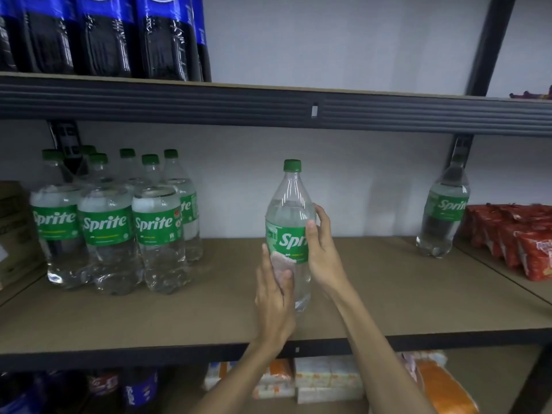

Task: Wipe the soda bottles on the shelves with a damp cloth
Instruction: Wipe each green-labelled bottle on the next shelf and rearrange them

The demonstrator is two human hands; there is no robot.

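Observation:
A clear Sprite bottle (288, 213) with a green cap and label stands upright on the middle shelf (185, 321). My right hand (322, 249) grips its right side at the label. My left hand (276, 297) holds the lower left of the bottle, with a pale pinkish cloth (280, 265) pressed against the plastic under its fingers. A group of several Sprite bottles (113, 222) stands at the shelf's left. One lone Sprite bottle (443, 213) stands at the right.
Dark soda bottles with blue labels (104, 37) fill the upper shelf's left. Red snack packs (516, 237) lie at the right, cardboard boxes (15, 231) at the far left. Packets (322, 380) and bottles (113, 389) sit on the lower shelf. A black upright (490, 46) rises at right.

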